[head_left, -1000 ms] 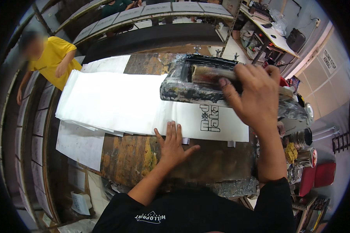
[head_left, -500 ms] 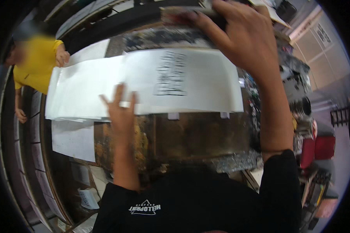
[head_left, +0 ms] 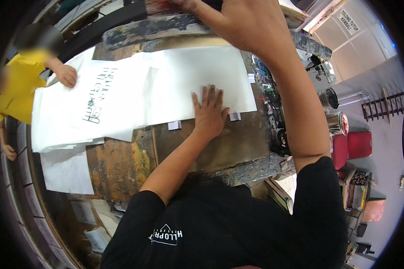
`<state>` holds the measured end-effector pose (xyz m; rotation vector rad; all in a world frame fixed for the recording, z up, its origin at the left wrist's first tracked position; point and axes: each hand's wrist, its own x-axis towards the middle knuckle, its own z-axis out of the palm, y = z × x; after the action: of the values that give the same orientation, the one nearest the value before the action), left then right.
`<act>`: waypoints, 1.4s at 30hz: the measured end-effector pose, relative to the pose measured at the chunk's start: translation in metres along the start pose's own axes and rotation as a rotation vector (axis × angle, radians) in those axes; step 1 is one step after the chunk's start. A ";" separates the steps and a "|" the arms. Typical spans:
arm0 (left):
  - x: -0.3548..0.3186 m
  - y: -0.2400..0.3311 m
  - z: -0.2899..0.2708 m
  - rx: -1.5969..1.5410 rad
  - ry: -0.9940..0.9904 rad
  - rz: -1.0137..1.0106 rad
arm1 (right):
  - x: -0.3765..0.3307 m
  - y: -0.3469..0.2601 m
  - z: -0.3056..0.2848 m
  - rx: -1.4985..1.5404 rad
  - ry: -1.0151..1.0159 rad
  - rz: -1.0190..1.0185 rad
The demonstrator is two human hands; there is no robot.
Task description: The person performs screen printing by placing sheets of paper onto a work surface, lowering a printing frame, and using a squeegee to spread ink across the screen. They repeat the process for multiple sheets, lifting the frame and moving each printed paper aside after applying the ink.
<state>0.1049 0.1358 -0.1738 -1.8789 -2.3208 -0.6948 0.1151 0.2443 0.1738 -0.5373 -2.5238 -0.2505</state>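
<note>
A blank white sheet (head_left: 184, 98) lies across the dark, paint-stained table (head_left: 206, 148). My left hand (head_left: 209, 114) rests on its near right part, palm down with fingers spread. To the left, a white sheet with black lettering (head_left: 98, 96) lies on a stack of paper, its right end overlapping the blank one. At the top edge my right hand (head_left: 251, 24) is raised, thumb against a red-stained wooden frame bar (head_left: 159, 6). The bar shows on both sides of this hand; its fingertips are cut off by the picture's edge.
A person in yellow at the left has a hand (head_left: 66, 75) beside the paper stack. Small white tabs (head_left: 174, 126) lie along the blank sheet's near edge. Racks (head_left: 33, 179) stand at far left. Metal cans (head_left: 336, 123) and a red chair (head_left: 359, 144) are to the right.
The lettered sheet has shifted left onto the stack, and a blank one now shows at right. My left hand moved right and flattened on it. My right hand and the frame bar rose.
</note>
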 end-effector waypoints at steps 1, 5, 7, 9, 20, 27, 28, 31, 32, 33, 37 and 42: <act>0.002 0.004 0.011 0.033 -0.086 -0.039 | -0.001 0.002 0.002 -0.007 0.002 -0.011; 0.013 -0.003 -0.003 0.022 -0.056 -0.047 | -0.004 0.006 0.014 -0.012 0.090 -0.015; 0.026 -0.009 -0.022 -0.044 -0.193 -0.074 | -0.002 0.007 0.014 0.033 0.148 -0.023; 0.038 -0.019 -0.039 -0.276 -0.098 -0.144 | 0.003 0.008 0.009 0.073 0.208 -0.053; 0.023 0.007 -0.008 0.012 -0.119 0.122 | 0.018 0.012 -0.016 0.070 -0.009 -0.116; 0.014 0.004 0.007 -0.050 -0.026 0.132 | 0.019 0.010 -0.006 0.158 -0.051 -0.005; 0.015 0.007 0.005 -0.036 -0.139 0.105 | 0.016 0.007 -0.003 0.167 0.049 -0.020; 0.020 0.010 -0.019 -0.015 -0.143 0.079 | 0.017 0.012 0.005 0.077 0.084 0.014; 0.022 0.006 -0.034 -0.052 -0.012 0.048 | 0.015 0.011 0.007 0.056 0.130 -0.021; 0.026 0.002 -0.052 -0.089 0.032 0.004 | 0.015 0.013 0.009 0.016 0.159 -0.033; 0.018 -0.048 -0.153 -1.127 0.246 -0.407 | -0.012 0.001 0.014 0.137 0.206 -0.042; -0.045 -0.085 -0.206 -1.005 0.209 -0.448 | -0.122 -0.030 0.041 0.136 -0.221 -0.080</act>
<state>-0.0095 0.0025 -0.0301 -1.3143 -2.4490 -2.3068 0.1777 0.1895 0.0706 -0.4312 -2.7559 -0.0494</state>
